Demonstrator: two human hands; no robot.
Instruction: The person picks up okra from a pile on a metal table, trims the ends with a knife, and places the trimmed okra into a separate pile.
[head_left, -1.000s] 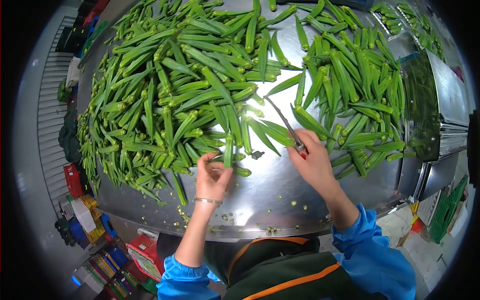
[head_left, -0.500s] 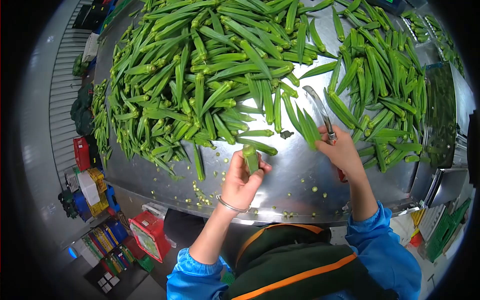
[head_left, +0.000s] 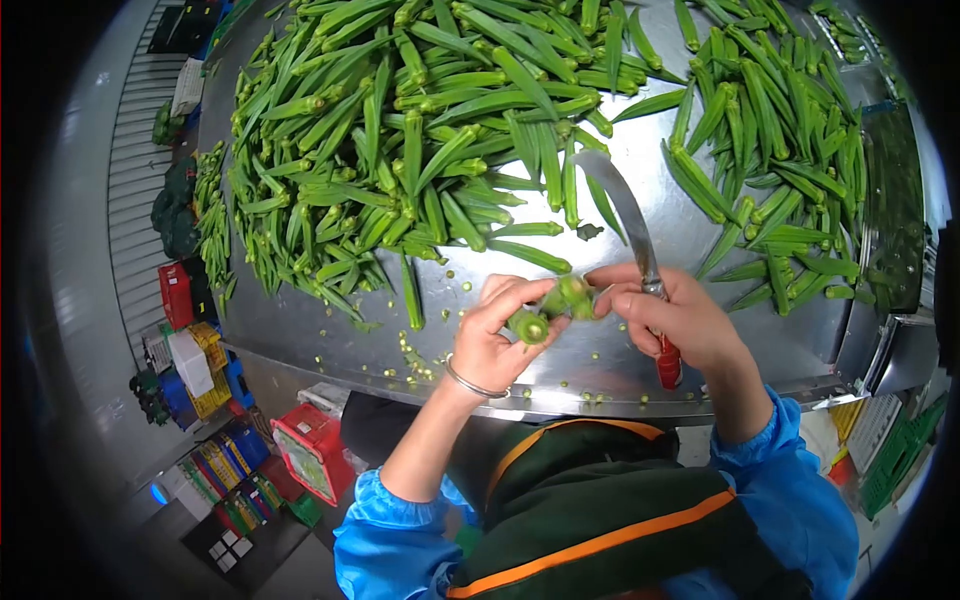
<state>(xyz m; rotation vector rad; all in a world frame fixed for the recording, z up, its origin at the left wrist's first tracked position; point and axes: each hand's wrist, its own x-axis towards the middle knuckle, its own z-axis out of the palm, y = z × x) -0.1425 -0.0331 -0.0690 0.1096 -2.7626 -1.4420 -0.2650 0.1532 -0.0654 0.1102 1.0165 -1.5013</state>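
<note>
My left hand (head_left: 497, 338), with a metal bangle at its wrist, is closed around okra. One okra pod (head_left: 529, 327) shows its pale stem end towards me. More okra ends (head_left: 571, 298) sit between the fingertips of both hands, partly hidden by them. A curved-blade knife (head_left: 630, 215) with a red handle lies in the grip of my right hand (head_left: 690, 320), its blade pointing away from me. The right thumb and forefinger reach to the okra at the left hand. Just beyond the hands, a single okra pod (head_left: 530, 254) rests at the edge of the pile.
A large okra pile (head_left: 400, 130) covers the far left of the metal table (head_left: 450, 345). Another okra heap (head_left: 770, 150) lies on the right. Small cut okra ends (head_left: 405, 355) are scattered along the near edge. A red crate (head_left: 312, 452) stands below, left of the table.
My right hand has come left with the knife and okra, meeting my left hand. The okra it held out over the table is now bunched between the hands. The view has shifted slightly.
</note>
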